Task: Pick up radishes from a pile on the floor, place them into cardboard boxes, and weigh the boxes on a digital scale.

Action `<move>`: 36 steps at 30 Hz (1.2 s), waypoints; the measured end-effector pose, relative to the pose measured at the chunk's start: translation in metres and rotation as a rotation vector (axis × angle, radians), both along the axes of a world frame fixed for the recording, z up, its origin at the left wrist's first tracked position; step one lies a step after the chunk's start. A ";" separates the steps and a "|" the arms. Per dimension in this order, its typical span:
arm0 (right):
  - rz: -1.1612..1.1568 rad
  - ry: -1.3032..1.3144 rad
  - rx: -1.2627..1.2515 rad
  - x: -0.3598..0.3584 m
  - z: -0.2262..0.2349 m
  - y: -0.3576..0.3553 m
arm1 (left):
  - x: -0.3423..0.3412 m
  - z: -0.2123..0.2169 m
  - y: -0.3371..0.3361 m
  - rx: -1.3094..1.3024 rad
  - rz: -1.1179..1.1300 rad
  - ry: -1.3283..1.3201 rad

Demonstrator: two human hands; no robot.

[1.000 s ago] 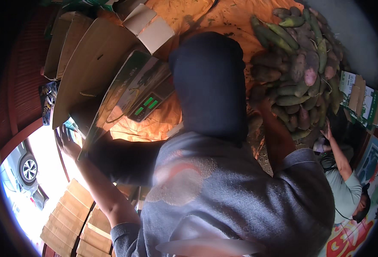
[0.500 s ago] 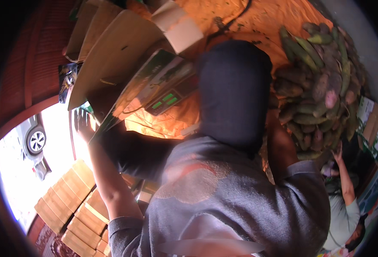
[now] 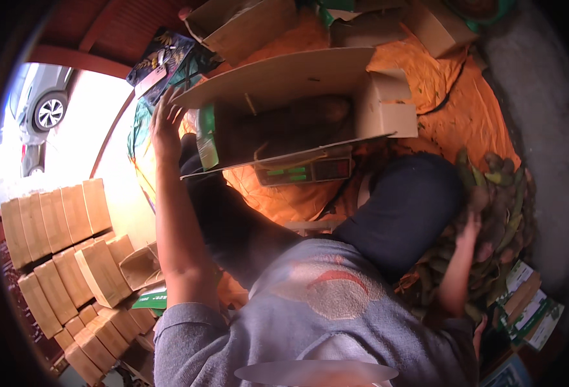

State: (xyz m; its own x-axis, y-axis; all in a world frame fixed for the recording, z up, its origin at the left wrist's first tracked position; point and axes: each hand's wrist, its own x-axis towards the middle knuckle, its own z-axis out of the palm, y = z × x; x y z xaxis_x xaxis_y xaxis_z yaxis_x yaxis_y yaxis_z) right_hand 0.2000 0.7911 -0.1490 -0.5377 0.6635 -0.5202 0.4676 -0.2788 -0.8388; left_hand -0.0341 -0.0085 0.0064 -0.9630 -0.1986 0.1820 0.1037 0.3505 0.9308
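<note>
An open cardboard box (image 3: 381,116) sits on a digital scale (image 3: 333,169) with a lit green display. Inside the box lie dark brown, long root vegetables (image 3: 323,111), in shadow. My left hand (image 3: 166,122) is at the box's left end, fingers apart, next to its raised flap and a green-printed end panel. Over on the right, my right hand (image 3: 468,229) reaches into a heap of long root vegetables (image 3: 510,226), brown, pinkish and greenish. Its fingers are blurred among them, so any hold is unclear.
An orange sheet (image 3: 484,122) lies under the scale. Stacked cardboard boxes (image 3: 58,219) stand at the left. More open boxes (image 3: 242,29) are at the far side. Printed cardboard (image 3: 529,303) lies right of the heap. A parked car (image 3: 42,97) shows outside.
The view has turned, so box and scale appear more level and central. My right hand, earlier hidden beside my knee, now shows at the heap. My left hand stays at the box's end.
</note>
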 end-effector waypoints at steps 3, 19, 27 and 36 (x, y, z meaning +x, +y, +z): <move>0.141 0.409 -0.006 -0.076 0.133 -0.015 | -0.020 0.015 0.005 0.454 -0.074 -0.112; 2.287 -0.111 1.027 -0.331 0.205 -0.474 | -0.029 0.000 0.002 0.133 -0.025 -0.140; 2.246 0.208 0.821 -0.329 0.192 -0.456 | -0.031 -0.008 0.001 0.247 -0.027 -0.112; 0.747 0.398 0.728 -0.229 0.236 -0.224 | -0.027 -0.004 0.006 0.250 0.039 -0.075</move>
